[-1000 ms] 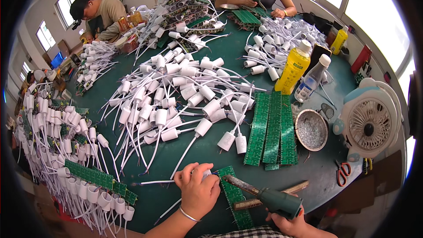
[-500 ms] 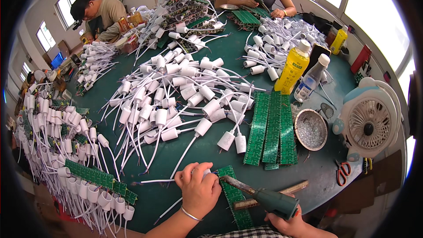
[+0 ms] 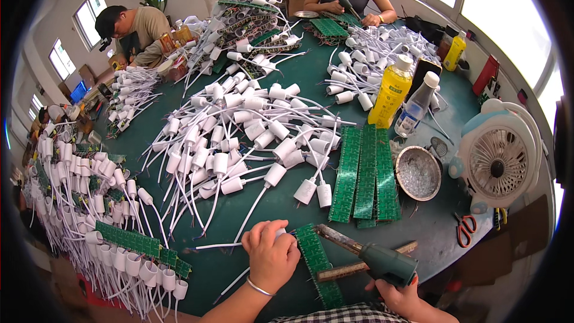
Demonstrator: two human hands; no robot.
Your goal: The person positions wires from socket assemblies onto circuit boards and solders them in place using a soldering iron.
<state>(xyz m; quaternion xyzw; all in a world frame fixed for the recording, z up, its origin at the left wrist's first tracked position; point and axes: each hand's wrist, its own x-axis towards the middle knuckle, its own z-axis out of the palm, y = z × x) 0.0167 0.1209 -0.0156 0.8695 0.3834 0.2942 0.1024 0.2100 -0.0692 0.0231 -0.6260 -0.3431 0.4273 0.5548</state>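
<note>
My left hand (image 3: 274, 258) is closed round a white lamp holder (image 3: 280, 232), mostly hidden by the fingers, beside the top end of a green circuit board strip (image 3: 315, 251). White cable trails leftward on the table near this hand. In my right hand (image 3: 402, 300) is a dark green soldering gun (image 3: 387, 263). Its metal tip points up and left, just over the strip's right edge and apart from my left fingers. Beneath the gun a narrow wooden bar (image 3: 336, 273) lies across the strip.
Ahead spreads a heap of white lamp holders (image 3: 254, 128) with cables; wired boards (image 3: 128, 239) stand at left. To the right are loose board strips (image 3: 366, 173), a metal bowl (image 3: 418, 173), bottles (image 3: 391, 93), scissors (image 3: 464, 229) and a fan (image 3: 497, 158). Two people work across the table.
The soldering gun's tip has moved up and right, away from the strip's left edge near my left fingers. My left hand keeps its hold, almost unmoved.
</note>
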